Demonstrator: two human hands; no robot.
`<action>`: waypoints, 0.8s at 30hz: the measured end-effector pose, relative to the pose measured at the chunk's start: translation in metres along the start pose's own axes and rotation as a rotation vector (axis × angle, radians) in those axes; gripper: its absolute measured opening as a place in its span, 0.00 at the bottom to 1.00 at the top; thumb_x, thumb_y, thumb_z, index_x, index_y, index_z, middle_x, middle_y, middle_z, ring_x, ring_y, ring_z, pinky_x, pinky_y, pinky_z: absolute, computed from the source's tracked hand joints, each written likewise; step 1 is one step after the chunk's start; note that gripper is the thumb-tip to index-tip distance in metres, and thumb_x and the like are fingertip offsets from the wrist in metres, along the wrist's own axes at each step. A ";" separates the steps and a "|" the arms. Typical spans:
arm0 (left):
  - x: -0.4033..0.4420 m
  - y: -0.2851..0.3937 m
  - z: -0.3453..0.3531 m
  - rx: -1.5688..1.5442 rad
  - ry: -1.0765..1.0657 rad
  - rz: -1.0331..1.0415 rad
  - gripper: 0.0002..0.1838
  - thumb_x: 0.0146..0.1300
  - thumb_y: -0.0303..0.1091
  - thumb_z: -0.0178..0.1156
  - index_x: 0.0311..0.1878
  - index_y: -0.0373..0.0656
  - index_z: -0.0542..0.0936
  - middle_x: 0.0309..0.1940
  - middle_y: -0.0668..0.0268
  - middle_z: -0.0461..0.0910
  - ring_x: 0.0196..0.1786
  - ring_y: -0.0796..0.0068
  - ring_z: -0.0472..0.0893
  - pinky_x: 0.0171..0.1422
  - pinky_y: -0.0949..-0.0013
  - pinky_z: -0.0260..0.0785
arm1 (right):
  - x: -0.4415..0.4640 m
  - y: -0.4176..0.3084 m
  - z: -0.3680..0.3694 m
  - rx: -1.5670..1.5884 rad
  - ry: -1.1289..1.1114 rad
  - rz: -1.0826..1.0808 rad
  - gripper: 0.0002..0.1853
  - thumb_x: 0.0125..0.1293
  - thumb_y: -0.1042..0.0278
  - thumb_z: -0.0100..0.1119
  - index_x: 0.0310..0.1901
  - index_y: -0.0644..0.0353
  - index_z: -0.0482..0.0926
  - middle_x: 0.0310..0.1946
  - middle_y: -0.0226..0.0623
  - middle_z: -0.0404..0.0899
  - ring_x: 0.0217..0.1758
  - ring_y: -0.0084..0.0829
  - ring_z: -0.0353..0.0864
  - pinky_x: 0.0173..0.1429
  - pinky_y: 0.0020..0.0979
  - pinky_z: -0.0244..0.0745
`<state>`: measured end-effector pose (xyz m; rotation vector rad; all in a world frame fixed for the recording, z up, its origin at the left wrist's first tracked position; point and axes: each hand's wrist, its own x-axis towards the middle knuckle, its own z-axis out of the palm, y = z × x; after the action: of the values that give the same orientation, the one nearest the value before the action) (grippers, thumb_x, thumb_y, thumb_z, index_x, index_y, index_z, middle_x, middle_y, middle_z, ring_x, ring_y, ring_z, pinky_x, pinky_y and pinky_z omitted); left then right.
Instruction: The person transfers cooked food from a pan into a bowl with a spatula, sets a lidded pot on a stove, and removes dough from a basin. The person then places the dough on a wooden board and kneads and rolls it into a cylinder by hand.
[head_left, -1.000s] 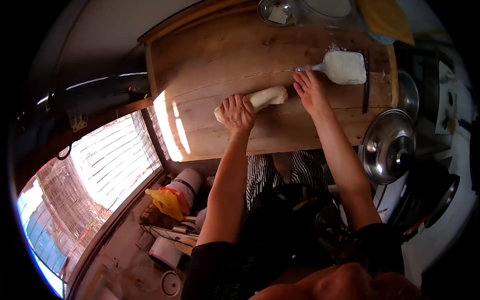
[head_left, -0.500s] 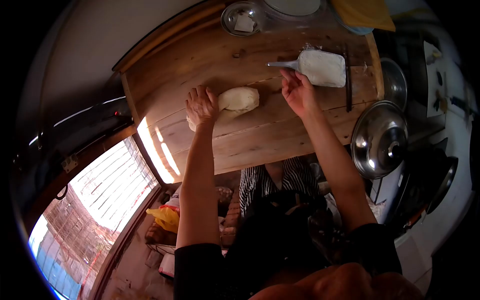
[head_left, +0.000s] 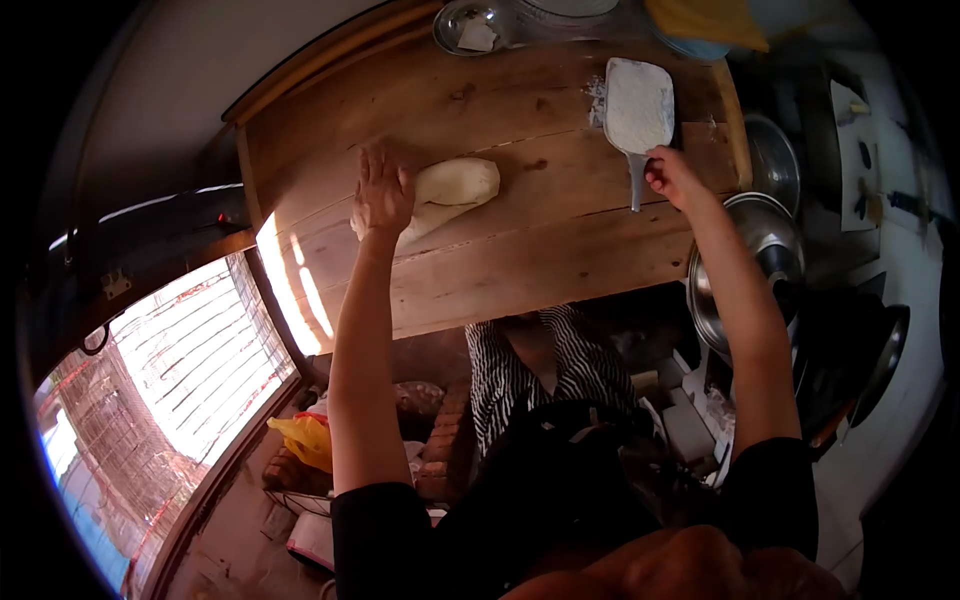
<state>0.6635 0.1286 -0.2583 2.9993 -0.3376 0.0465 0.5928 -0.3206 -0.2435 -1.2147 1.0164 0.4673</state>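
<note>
A pale lump of dough [head_left: 460, 183] lies on the wooden table [head_left: 480, 270], with a longer, flatter part running towards me. My left hand [head_left: 384, 190] lies on the dough's left end, palm down and fingers stretched out. To the right is a metal scoop [head_left: 637, 182] full of white flour [head_left: 640, 105], its handle pointing towards me. My right hand [head_left: 674, 178] is beside the scoop's neck with its fingers curled in. A fingertip seems to touch the scoop's near corner. Whatever those fingers hold, if anything, is hidden.
Spilt flour [head_left: 596, 100] marks the tabletop left of the scoop. A metal dish [head_left: 455, 40] holding a white piece stands at the far edge, near a yellow cloth [head_left: 710, 22]. A shiny pot lid [head_left: 735, 230] sits off the table's right edge, partly behind my forearm.
The scoop has turned so its handle points towards me instead of left. My right hand has moved right, its fingers curling more. The dark stick seen earlier is no longer clearly visible.
</note>
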 end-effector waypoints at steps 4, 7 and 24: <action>-0.055 0.048 -0.071 -0.126 -0.338 -0.259 0.22 0.73 0.44 0.40 0.44 0.42 0.82 0.41 0.57 0.83 0.47 0.55 0.81 0.55 0.56 0.71 | 0.013 -0.043 -0.029 -0.194 -0.046 0.028 0.08 0.64 0.64 0.53 0.31 0.57 0.71 0.20 0.28 0.70 0.21 0.19 0.63 0.20 0.19 0.56; -0.104 0.063 -0.042 -0.220 0.126 -0.141 0.15 0.70 0.37 0.46 0.48 0.42 0.80 0.47 0.60 0.80 0.53 0.59 0.76 0.62 0.57 0.65 | 0.039 -0.053 -0.057 -0.277 -0.037 -0.010 0.10 0.65 0.58 0.55 0.33 0.56 0.74 0.26 0.28 0.75 0.22 0.18 0.63 0.21 0.19 0.55; 0.002 0.033 -0.056 -0.180 -0.211 -0.397 0.23 0.65 0.46 0.42 0.39 0.40 0.83 0.43 0.57 0.82 0.48 0.55 0.79 0.51 0.54 0.68 | -0.077 0.114 0.163 -1.271 -0.039 -1.295 0.21 0.71 0.62 0.51 0.62 0.61 0.70 0.64 0.43 0.66 0.68 0.41 0.65 0.67 0.43 0.65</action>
<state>0.6572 0.1037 -0.1990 2.8346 0.2279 -0.3203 0.5297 -0.1170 -0.2405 -2.6169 -0.4137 0.0156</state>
